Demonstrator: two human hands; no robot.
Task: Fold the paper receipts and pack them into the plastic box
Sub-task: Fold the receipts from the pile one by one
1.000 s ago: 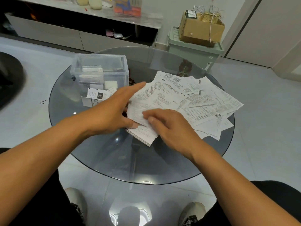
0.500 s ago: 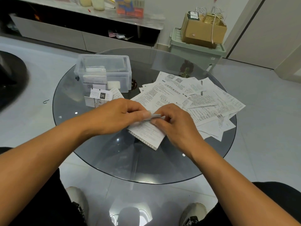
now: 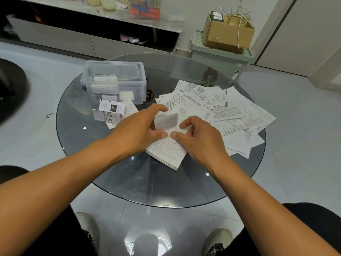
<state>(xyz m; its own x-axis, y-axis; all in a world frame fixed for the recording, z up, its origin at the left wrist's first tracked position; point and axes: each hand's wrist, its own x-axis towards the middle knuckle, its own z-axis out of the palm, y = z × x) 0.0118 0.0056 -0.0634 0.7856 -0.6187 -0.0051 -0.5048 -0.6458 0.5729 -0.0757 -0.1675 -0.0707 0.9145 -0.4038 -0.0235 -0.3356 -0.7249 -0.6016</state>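
Both hands work one receipt (image 3: 167, 145) near the middle of the glass worktop (image 3: 77, 126). The left hand (image 3: 136, 130) pinches its folded-up flap; the right hand (image 3: 199, 137) pinches its edge beside it. The box (image 3: 129, 84) stands behind, holding folded papers.

Two hands — left hand (image 3: 136, 133), right hand (image 3: 200, 140) — one plastic box (image 3: 114, 80), one cardboard box (image 3: 228, 34), two shoes in view

I am seeing a round glass table (image 3: 103, 174) filling the centre, a cardboard box (image 3: 227, 35) sitting on a pale green bin (image 3: 217, 58) at upper right, a low cabinet (image 3: 55, 38) running along the top left, and shoes (image 3: 215, 241) showing at the bottom.
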